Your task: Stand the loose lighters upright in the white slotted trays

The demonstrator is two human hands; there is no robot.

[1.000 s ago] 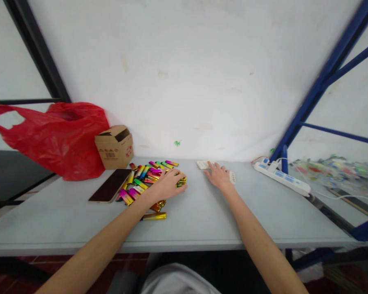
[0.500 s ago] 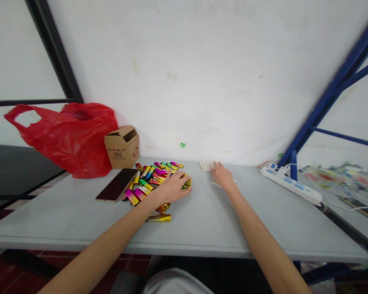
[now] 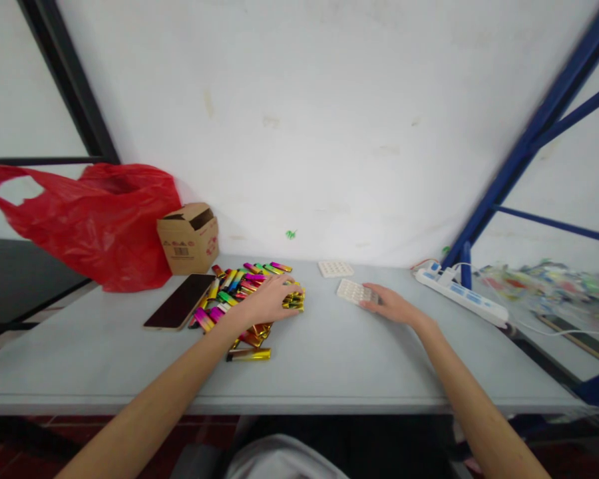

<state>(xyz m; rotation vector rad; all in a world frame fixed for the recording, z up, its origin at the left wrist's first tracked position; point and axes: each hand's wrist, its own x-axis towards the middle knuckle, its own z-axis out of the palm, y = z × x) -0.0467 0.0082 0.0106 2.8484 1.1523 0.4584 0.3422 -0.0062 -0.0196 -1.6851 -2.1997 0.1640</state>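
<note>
the left hand (image 3: 270, 299) covers shiny pieces (image 3: 228, 299) (its grip i cannot tell); at three o'clock, the right hand (image 3: 392, 306) is clamped on a white tray (image 3: 352, 291).

Glossy metallic-looking pieces (image 3: 228, 298), matt cardboard box (image 3: 190, 247)

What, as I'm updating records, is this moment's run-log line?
left hand: over shiny colourful pieces; right hand: at right end of near white tray; far white tray: untouched
</note>
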